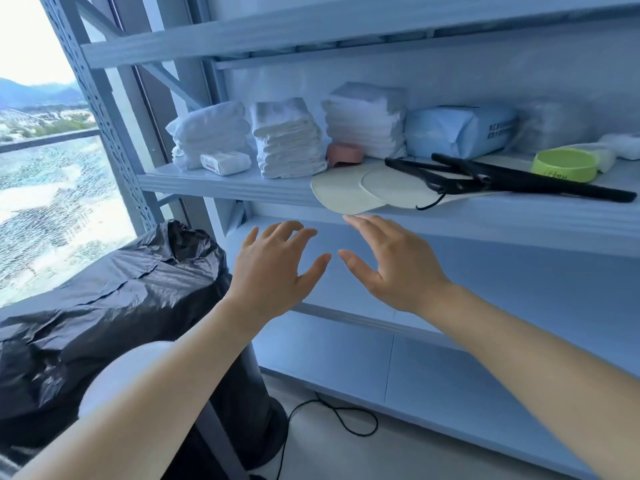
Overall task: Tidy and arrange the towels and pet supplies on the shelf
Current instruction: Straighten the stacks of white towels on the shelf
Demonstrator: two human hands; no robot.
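On the middle shelf [214, 183] stand three stacks of folded white towels [211, 133] [287, 140] [367, 121]. A small white packet [225, 162] lies before the left stack. A pink bowl [344, 154], two pale round mats [346, 194] overhanging the edge, black long-handled tools [512, 176], a green pet bowl [564, 165] and a light blue pack [457, 131] lie to the right. My left hand [273, 268] and my right hand [391, 265] hover below the shelf edge, fingers spread, holding nothing. My right fingertips are just under the mats.
A black plastic bag [104, 306] covers a bulky object at the left by the window. A dark cylindrical stand [256, 420] and a black cable [332, 414] are on the floor. Lower shelf boards [485, 292] run below. Clear-wrapped white items [554, 124] sit at the far right.
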